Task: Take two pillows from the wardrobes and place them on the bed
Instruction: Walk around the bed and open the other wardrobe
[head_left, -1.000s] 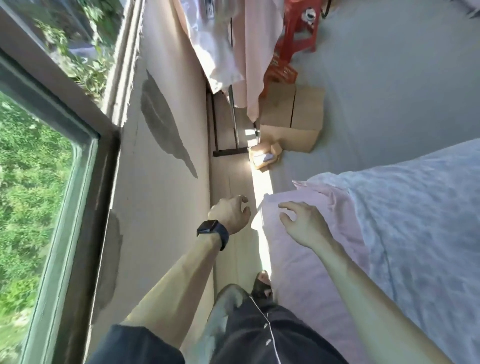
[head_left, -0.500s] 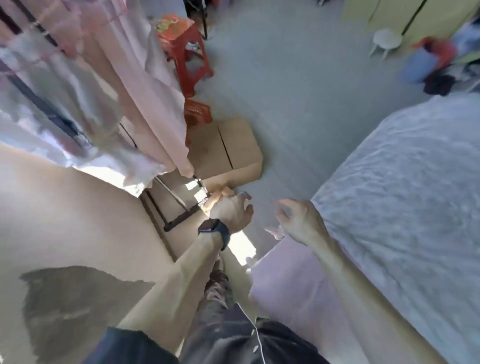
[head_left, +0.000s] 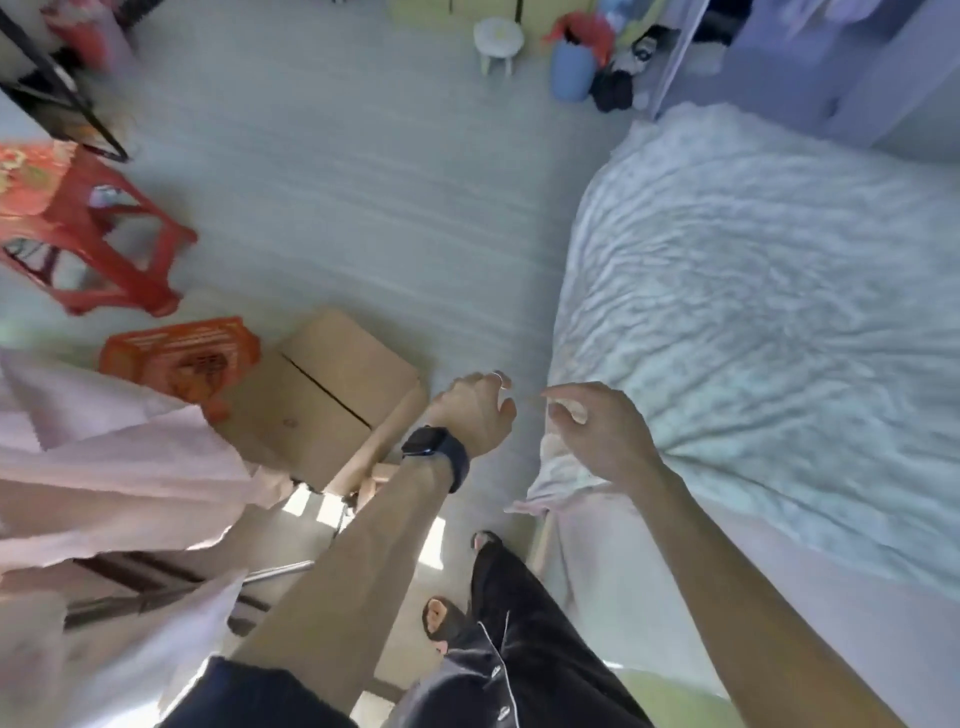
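Fingers (head_left: 498, 410) loosely curled, gripping nothing: left hand (head_left: 475, 410) past cardboard box (head_left: 322, 395), right hand (head_left: 602, 431) above pink pillow (head_left: 613, 545) (bed's near end). Bed (head_left: 753, 312) right; wardrobe (head_left: 857, 67) newly visible, far right.

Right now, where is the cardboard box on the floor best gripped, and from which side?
Probably by opposite walls near the bottom, approaching from its open-floor side, toward the bed. The box lies flat with flaps shut, so its top gives no handle, and the basket and pink cloth crowd its left.
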